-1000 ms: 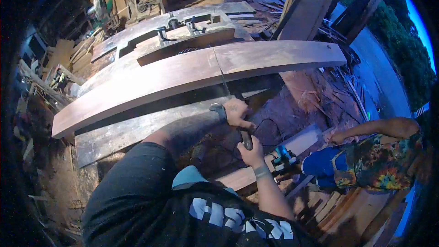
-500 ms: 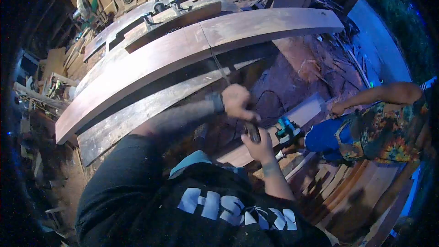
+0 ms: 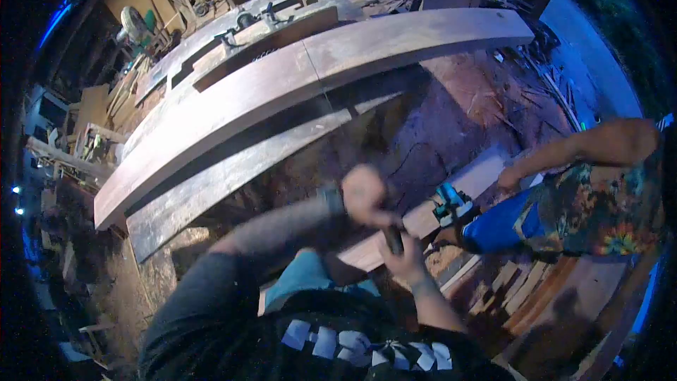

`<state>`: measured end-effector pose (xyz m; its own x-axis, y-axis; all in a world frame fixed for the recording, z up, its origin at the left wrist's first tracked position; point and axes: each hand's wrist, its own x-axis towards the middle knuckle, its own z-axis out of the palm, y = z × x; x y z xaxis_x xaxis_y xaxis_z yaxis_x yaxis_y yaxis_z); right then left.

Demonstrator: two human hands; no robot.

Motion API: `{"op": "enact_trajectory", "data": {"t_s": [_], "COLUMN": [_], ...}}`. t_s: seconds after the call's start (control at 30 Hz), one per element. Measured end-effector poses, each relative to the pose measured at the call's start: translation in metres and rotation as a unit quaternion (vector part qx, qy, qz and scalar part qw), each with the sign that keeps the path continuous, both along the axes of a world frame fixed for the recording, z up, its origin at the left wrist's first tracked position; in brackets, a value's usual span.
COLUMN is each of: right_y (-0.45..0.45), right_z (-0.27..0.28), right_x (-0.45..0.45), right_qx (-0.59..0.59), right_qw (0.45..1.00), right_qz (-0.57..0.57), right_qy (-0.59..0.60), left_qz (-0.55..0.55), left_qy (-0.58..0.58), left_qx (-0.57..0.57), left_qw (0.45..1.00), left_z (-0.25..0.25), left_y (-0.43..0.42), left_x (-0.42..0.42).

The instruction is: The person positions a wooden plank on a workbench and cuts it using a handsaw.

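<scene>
My right hand (image 3: pixel 405 257) is closed around a dark, handle-like object (image 3: pixel 395 238), whose exact kind is unclear. Just above it my left hand (image 3: pixel 364 192) is blurred, its fingers curled and one digit reaching to the dark object. Anything inside the left hand is hidden. Both hands are in front of my body, apart from the long curved wooden beam (image 3: pixel 240 95). A thin dark line crosses the beam's top and runs down its near side. Beneath it lies a weathered plank (image 3: pixel 211 187).
At right a co-worker's arm (image 3: pixel 564 155) reaches toward a teal power tool (image 3: pixel 450 201) on a pale board (image 3: pixel 486 169). Stacked timber (image 3: pixel 546 289) lies at lower right. Clamps (image 3: pixel 243 21) sit on wood behind the beam, with a round fan-like thing (image 3: pixel 132 25) farther back.
Both hands have moved down, toward my body and away from the beam. A thin strip that ran from the beam to my left hand is no longer visible. The teal tool has shifted slightly.
</scene>
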<state>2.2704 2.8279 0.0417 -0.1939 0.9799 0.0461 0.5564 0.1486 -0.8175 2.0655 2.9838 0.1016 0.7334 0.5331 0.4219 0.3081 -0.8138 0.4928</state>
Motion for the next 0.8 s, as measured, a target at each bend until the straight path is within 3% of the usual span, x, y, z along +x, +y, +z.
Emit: {"op": "enact_trajectory", "data": {"t_s": [0.03, 0.07, 0.1, 0.2, 0.27, 0.4, 0.47, 0.5, 0.53, 0.57, 0.63, 0.7, 0.8], "right_y": [-0.011, -0.022, -0.033, 0.021, 0.075, 0.088, 0.054, 0.027, 0.008, 0.0, 0.007, 0.054, 0.091], "right_z": [-0.003, -0.005, -0.008, -0.066, -0.108, -0.085, -0.07, -0.061, -0.054, -0.05, -0.055, -0.095, -0.108], "right_x": [0.002, 0.004, 0.006, -0.021, -0.048, -0.051, -0.034, -0.024, -0.016, -0.012, -0.017, -0.038, -0.059], "right_qx": [0.029, 0.057, 0.086, 0.111, 0.126, 0.112, 0.064, 0.047, 0.035, 0.027, 0.026, 0.065, 0.108], "right_qw": [0.999, 0.998, 0.995, 0.993, 0.992, 0.991, 0.994, 0.996, 0.996, 0.996, 0.997, 0.994, 0.989], "right_qz": [0.009, 0.018, 0.028, -0.005, -0.031, -0.028, -0.002, 0.015, 0.031, 0.044, 0.036, 0.035, -0.01], "right_qy": [0.015, 0.03, 0.043, 0.048, -0.011, 0.066, 0.087, 0.08, 0.074, 0.072, 0.071, 0.085, 0.1], "left_qz": [-0.017, -0.075, -0.083, -0.063, -0.033, -0.031, -0.042, -0.111, -0.069, -0.099, -0.091, -0.025, -0.027], "left_qy": [-0.042, 0.008, -0.016, -0.031, -0.021, -0.014, -0.091, -0.045, 0.015, -0.007, 0.012, -0.098, -0.021], "left_qx": [0.0, -0.003, -0.013, -0.003, 0.024, 0.081, 0.02, -0.041, -0.021, -0.042, -0.032, 0.018, 0.025], "left_qw": [0.999, 0.997, 0.996, 0.998, 0.999, 0.996, 0.995, 0.992, 0.997, 0.994, 0.995, 0.995, 0.999], "left_z": [-0.001, 0.017, 0.008, -0.011, -0.041, -0.049, -0.06, -0.056, -0.034, -0.043, -0.036, -0.072, -0.08], "left_y": [-0.021, -0.025, -0.024, 0.03, 0.084, 0.098, 0.051, 0.03, 0.005, -0.006, 0.013, 0.053, 0.094], "left_x": [0.007, 0.009, 0.009, -0.015, -0.04, -0.035, -0.021, -0.019, -0.012, -0.008, -0.012, -0.026, -0.042]}}
